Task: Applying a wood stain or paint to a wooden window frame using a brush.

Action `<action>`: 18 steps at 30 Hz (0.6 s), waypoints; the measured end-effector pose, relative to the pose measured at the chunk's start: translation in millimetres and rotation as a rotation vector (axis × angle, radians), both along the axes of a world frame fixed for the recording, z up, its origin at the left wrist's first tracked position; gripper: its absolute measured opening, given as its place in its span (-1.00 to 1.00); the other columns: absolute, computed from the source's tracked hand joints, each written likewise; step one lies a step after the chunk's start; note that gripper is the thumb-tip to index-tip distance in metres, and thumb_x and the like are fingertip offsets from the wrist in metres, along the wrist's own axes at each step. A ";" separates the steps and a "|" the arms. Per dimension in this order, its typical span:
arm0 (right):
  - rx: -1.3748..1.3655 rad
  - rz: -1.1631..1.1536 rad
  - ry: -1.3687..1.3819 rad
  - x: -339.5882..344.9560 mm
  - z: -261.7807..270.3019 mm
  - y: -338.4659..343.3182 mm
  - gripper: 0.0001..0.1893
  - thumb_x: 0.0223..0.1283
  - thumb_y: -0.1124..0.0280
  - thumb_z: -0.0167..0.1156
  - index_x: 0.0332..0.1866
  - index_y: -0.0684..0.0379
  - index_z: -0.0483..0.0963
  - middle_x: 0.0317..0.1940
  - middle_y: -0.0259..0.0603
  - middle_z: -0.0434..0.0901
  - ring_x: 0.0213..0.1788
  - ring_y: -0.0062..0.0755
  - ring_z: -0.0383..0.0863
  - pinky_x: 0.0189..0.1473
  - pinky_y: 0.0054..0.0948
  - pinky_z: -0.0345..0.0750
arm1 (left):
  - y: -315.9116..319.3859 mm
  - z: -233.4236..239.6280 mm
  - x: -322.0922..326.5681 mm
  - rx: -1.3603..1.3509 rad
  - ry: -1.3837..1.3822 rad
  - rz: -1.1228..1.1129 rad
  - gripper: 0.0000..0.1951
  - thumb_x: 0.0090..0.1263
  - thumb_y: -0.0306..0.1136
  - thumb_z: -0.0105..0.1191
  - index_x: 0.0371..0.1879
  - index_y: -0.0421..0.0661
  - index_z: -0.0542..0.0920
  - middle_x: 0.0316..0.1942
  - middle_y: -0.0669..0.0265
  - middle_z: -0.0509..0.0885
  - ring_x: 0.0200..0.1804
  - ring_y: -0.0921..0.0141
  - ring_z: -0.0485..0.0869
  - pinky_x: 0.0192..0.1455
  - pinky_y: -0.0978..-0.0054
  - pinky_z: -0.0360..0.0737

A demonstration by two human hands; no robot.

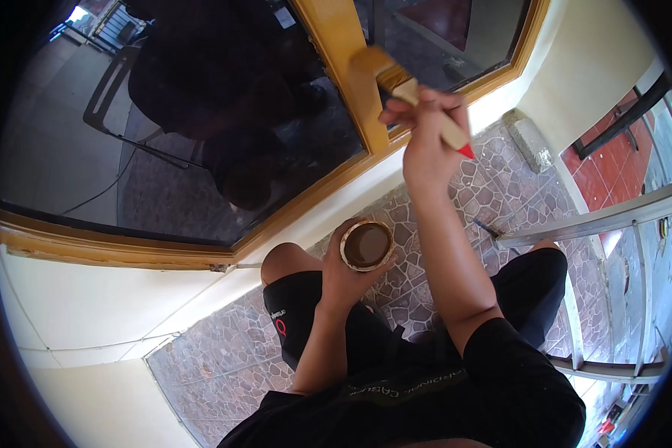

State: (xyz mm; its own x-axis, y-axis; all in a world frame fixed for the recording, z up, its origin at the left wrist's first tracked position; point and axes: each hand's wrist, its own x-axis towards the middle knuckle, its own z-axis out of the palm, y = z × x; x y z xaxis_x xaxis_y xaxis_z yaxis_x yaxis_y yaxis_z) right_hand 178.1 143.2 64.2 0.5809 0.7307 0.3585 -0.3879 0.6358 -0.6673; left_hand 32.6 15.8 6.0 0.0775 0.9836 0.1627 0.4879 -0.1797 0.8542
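Observation:
My left hand [347, 274] is wrapped around a small cup of brown liquid finish [367, 245], held upright above my lap. In my right hand [434, 131] is a flat paintbrush [406, 91] with a pale handle and a red tip at its end. Its blurred bristles lie at the wooden window frame [364, 84], on the upright post between two dark glass panes. I cannot tell whether they touch the wood. The post has a glossy yellow-brown look.
Left of the post, a large glass pane [291, 151] reflects a chair and a dark figure. A concrete block [529, 140] rests on the stone-patterned floor [481, 162] by the wall. An aluminium ladder [588, 218] stands close on my right. Beyond it lie red tiles [610, 162].

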 end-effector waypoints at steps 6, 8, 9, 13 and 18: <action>-0.325 -0.022 -0.102 -16.2 -120.0 -11.2 -0.80 0.45 0.38 0.05 -0.25 0.30 0.33 -0.47 -0.09 0.66 -0.43 -0.45 0.69 -0.32 -0.53 0.59 | -3.5 -5.1 0.5 0.058 -0.037 -0.050 -0.20 -0.11 -0.42 0.55 0.16 -0.22 0.36 0.04 0.17 0.61 0.06 0.37 0.64 0.15 0.43 0.58; -0.440 -0.034 -0.117 -15.7 -148.8 -21.7 -0.80 0.45 0.38 0.05 -0.25 0.30 0.34 -0.46 -0.11 0.66 -0.43 -0.47 0.69 -0.32 -0.53 0.58 | -5.9 -7.2 1.8 0.030 -0.108 -0.051 -0.21 -0.07 -0.35 0.54 0.17 -0.21 0.38 0.06 0.13 0.62 0.08 0.29 0.65 0.16 0.39 0.58; -0.456 -0.058 -0.130 -14.7 -158.1 -26.1 -0.81 0.44 0.38 0.05 -0.26 0.30 0.35 -0.46 -0.12 0.66 -0.44 -0.48 0.69 -0.33 -0.54 0.58 | -6.4 -7.8 2.1 0.040 -0.092 -0.051 -0.21 -0.07 -0.35 0.54 0.17 -0.21 0.38 0.06 0.13 0.62 0.08 0.29 0.65 0.16 0.39 0.58; -0.614 -0.073 -0.127 -12.9 -163.3 -33.7 -0.83 0.45 0.38 0.03 -0.21 0.29 0.35 -0.42 -0.13 0.63 -0.43 -0.47 0.67 -0.31 -0.54 0.59 | -8.7 -8.6 4.4 0.028 -0.086 -0.080 -0.20 -0.07 -0.36 0.55 0.18 -0.21 0.37 0.08 0.14 0.60 0.10 0.31 0.64 0.16 0.39 0.58; -0.475 0.002 -0.150 -19.3 -115.9 -15.5 -0.84 0.45 0.41 0.01 -0.19 0.31 0.31 -0.41 -0.06 0.62 -0.38 -0.38 0.70 -0.30 -0.46 0.62 | -10.4 -6.8 9.0 0.061 -0.031 -0.091 -0.19 -0.08 -0.37 0.55 0.19 -0.21 0.37 0.08 0.14 0.60 0.10 0.31 0.64 0.17 0.39 0.58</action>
